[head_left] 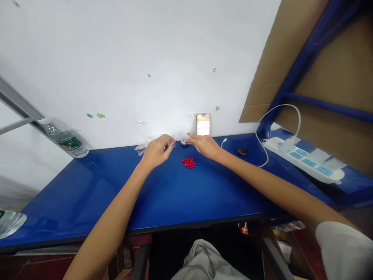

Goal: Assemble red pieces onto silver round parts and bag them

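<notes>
My left hand [157, 150] is above the back of the blue table, its fingers curled and thumb drawn in. A small pale, see-through bit shows at its fingertips, too small to name. My right hand [206, 146] reaches in from the right with its fingers stretched out and apart. Its lower fingertips are at the edge of a small round silvery disc [183, 142], and I cannot tell whether they touch it. Between and in front of both hands lies a small heap of red pieces [189, 163]. Clear plastic bags [141, 148] lie behind my left hand, partly hidden.
A phone [203, 126] with a lit screen leans against the wall. On the right are a white power strip [305, 159], a white cable [264, 151] and a black oval object [242, 151]. A water bottle [68, 140] leans at the back left; another bottle [11, 223] lies front left.
</notes>
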A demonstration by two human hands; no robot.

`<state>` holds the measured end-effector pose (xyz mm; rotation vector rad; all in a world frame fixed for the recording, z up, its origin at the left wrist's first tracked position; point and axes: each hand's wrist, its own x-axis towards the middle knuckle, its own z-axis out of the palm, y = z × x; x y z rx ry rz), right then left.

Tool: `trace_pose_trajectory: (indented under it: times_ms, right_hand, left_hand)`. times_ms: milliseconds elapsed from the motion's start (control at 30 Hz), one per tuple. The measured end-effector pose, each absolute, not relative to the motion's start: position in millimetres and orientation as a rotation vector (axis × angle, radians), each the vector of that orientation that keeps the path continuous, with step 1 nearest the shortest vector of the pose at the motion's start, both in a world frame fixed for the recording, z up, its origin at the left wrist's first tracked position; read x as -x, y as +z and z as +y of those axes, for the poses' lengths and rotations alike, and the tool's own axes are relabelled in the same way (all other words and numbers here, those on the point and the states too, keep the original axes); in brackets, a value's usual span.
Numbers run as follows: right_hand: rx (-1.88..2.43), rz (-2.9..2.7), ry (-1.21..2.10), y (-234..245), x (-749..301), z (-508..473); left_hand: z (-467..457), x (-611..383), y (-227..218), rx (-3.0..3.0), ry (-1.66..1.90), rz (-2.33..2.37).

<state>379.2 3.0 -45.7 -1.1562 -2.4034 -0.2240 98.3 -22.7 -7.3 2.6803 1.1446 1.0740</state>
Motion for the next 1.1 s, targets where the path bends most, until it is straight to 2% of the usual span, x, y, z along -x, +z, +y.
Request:
trace_pose_trajectory:
  times_ms: [200,333,500,700,933,1100]
  right_hand:
    - [1.328,-2.564,-0.504,-37,-348,33]
    - [1.348,-2.648,-0.491,-46,-346,41]
    - [1.240,-2.687,-0.460,-56,-350,46]
    - [1.165,-2.587,-0.391,-53,-350,42]
    - [0.922,-2.509,-0.282,-46,-384,-22]
    - [1.006,-2.440,-0.159,-45,-412,-41]
  left_hand:
    - [-23,-95,-5,-2.730,1.135,1.243]
    - [-13,-75,3,-2.699,1.175,1.392]
    - [5,-36,11,-2.494,1.291,1.824]
    - [17,-12,7,-2.401,1.070,2.076]
    - [42,27,-14,-2.348,0.445,2.190]
    - [60,43,-37,-2.304,0.208,2.033]
